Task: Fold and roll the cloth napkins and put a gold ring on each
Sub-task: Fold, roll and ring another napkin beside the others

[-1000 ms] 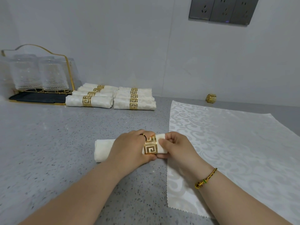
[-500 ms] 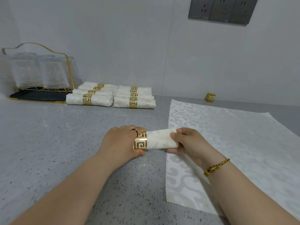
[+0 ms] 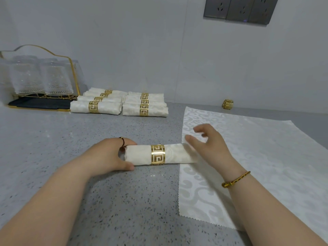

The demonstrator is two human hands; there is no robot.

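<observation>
Count from my remote feed:
- Rolled napkins, ringed: eight. One front roll point(image 3: 138, 155); left pile point(image 3: 106, 108) of four; right pile point(image 3: 154, 110) of three.
- Flat napkin point(image 3: 266, 157): one.
- Loose ring point(image 3: 228, 104): one, so nine gold rings in all.
- Rack point(image 3: 39, 104): one.
- Glasses point(image 3: 55, 77): two clear, others too blurred to count.
- Sockets point(image 3: 239, 8): three.
- Hands: two, left hand point(image 3: 104, 157) and right hand point(image 3: 211, 146).
</observation>
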